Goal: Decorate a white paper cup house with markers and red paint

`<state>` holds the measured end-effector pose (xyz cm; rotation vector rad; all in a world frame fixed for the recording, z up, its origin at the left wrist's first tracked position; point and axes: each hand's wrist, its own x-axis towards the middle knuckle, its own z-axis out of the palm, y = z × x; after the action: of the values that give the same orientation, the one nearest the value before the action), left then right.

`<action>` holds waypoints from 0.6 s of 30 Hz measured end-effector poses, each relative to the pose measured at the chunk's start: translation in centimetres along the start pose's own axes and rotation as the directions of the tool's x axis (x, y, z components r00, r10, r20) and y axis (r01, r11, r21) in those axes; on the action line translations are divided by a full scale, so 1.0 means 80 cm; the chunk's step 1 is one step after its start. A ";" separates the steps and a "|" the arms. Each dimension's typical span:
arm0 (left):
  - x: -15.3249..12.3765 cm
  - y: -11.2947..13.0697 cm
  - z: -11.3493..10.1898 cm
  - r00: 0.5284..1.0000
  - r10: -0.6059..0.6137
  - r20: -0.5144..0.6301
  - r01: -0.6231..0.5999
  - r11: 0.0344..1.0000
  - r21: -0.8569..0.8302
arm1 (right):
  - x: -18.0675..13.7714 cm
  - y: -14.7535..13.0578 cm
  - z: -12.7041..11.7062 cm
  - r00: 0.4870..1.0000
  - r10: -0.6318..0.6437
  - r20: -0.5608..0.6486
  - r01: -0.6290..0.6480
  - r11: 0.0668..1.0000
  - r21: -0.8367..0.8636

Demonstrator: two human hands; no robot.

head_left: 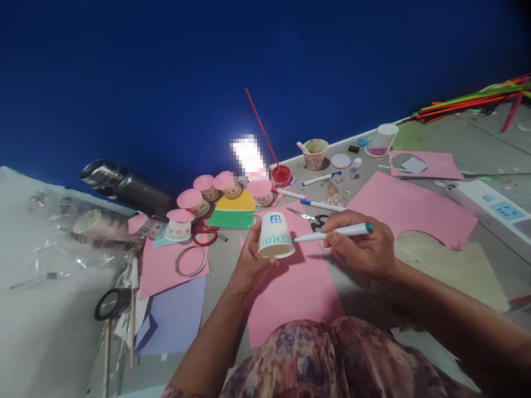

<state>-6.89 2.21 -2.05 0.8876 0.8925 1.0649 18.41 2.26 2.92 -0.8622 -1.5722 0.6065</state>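
My left hand is closed around a small upside-down white paper cup with a blue window and a teal zigzag line drawn on it. My right hand grips a white marker with a teal end, its tip touching the cup's right side near the zigzag. Both hands hover over a pink paper sheet on the table.
Several paper cups topped with pink discs stand behind. Scissors, more markers, a red paint pot with a brush, a patterned cup, tape rings, pink sheets, a dark flask and coloured sticks lie around.
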 end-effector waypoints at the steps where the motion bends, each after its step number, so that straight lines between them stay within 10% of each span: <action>1: 0.000 -0.001 -0.001 1.000 0.028 0.004 -0.028 0.999 0.046 | 0.000 0.000 0.000 1.000 0.001 -0.010 -0.001 1.000 -0.008; 5: 0.000 -0.002 -0.008 0.965 0.260 0.016 -0.244 0.882 0.404 | -0.002 0.003 -0.002 0.998 0.033 -0.048 -0.037 0.995 -0.092; 9: -0.003 0.001 -0.012 0.889 0.439 0.126 -0.331 0.430 0.840 | -0.003 0.006 0.003 1.000 0.011 0.013 -0.009 0.992 -0.129; 13: -0.004 0.000 -0.013 0.852 0.463 0.245 -0.329 0.111 0.938 | -0.006 0.008 0.013 0.995 -0.037 0.096 0.051 0.988 -0.145; 18: -0.001 -0.002 -0.011 0.866 0.431 0.252 -0.260 -0.041 0.965 | -0.011 0.014 0.023 0.979 -0.075 0.191 0.105 0.983 -0.150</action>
<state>-7.70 2.26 -2.49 2.4302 1.6340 0.7686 16.85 2.39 1.18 -0.8666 -1.8381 0.5123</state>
